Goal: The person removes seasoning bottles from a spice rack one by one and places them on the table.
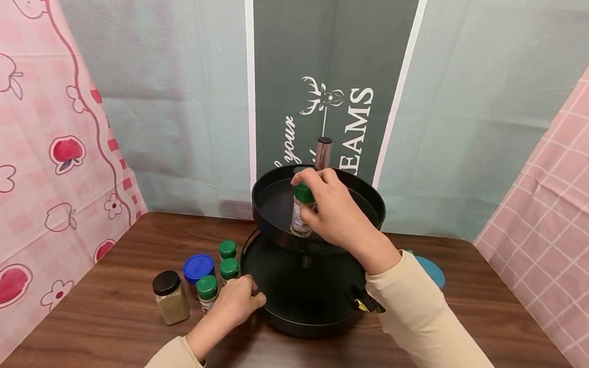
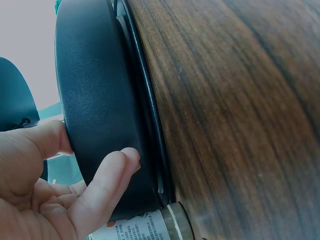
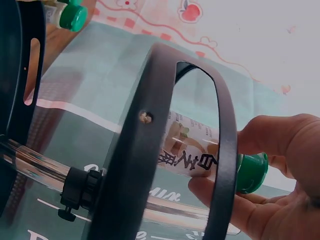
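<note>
In the head view, my right hand point(image 1: 338, 211) holds a spice jar point(image 1: 299, 223) by its green cap and upper side. The jar stands upright inside the front of the black upper tray point(image 1: 328, 247); whether its base touches the floor is unclear. Through a slot in the tray wall, the right wrist view shows the jar's printed label point(image 3: 187, 145). Below, my left hand point(image 1: 235, 303) grips the left front rim of the lower tray point(image 1: 312, 330). The left wrist view shows fingers on both sides of that tray's wall point(image 2: 100, 100).
Left of the trays stand several jars: green-capped ones point(image 1: 207, 286), a blue-lidded one point(image 1: 199, 268) and a black-lidded one point(image 1: 170, 300). A metal post point(image 1: 323, 152) rises through the upper tray. A blue round lid point(image 1: 431, 270) shows behind my right sleeve.
</note>
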`<state>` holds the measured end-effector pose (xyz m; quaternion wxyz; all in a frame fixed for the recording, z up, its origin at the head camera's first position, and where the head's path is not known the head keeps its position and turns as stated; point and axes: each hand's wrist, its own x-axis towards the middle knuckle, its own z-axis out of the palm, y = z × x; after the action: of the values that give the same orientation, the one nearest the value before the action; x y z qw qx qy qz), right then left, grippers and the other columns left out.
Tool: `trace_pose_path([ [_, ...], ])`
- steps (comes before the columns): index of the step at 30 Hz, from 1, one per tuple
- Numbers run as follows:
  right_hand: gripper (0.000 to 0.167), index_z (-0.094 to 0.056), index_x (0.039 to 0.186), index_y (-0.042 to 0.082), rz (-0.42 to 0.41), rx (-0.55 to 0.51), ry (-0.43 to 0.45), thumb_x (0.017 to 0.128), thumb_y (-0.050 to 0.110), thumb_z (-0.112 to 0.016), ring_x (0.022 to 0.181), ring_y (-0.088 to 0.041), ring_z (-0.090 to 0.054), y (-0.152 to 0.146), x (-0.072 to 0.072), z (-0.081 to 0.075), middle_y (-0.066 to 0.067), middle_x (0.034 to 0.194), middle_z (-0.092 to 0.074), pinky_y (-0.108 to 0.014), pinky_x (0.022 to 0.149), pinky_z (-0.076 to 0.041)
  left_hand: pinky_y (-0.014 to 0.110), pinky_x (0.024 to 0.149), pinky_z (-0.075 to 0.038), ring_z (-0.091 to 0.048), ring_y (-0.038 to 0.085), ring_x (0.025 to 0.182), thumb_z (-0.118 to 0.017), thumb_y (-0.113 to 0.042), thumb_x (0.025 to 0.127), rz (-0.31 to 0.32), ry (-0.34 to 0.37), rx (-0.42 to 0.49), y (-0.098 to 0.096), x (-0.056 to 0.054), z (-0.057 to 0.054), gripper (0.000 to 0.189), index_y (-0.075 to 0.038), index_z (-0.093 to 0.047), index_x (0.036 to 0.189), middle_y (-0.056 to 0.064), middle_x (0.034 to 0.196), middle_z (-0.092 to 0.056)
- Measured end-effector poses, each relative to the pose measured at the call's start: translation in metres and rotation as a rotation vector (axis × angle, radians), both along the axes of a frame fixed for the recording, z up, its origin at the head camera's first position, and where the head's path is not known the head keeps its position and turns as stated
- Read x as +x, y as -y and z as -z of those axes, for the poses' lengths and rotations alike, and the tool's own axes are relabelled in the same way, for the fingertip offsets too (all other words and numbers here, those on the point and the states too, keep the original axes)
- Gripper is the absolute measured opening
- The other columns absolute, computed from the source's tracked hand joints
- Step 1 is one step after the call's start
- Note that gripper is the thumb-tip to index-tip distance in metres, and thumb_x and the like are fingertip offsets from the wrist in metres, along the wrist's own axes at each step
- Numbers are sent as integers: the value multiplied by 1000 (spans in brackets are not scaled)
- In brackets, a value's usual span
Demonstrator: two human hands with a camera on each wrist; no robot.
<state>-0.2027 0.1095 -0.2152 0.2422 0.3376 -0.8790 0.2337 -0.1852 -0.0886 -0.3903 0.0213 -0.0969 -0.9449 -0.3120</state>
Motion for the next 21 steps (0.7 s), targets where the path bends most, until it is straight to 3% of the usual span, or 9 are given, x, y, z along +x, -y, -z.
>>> trace_pose_path([
  [10, 37, -54, 115, 10, 1, -44, 13, 80, -1, -61, 81, -23, -48, -2, -3, 1, -13, 100, -55, -35, 64, -43, 30, 50, -39, -45, 15, 55, -65, -14, 73, -2, -6, -1, -1, -2, -1, 16, -3, -54, 77, 3, 66, -48],
  [21, 38, -57, 115, 9, -30, -66, -17, 79, 2, -67, 81, -24, -50, -4, -6, 2, -13, 97, -53, -33, 62, -45, 29, 48, -35, -43, 14, 54, -65, -14, 72, -9, -24, 1, -2, -3, 0, 16, -5, -51, 74, 2, 64, -46],
])
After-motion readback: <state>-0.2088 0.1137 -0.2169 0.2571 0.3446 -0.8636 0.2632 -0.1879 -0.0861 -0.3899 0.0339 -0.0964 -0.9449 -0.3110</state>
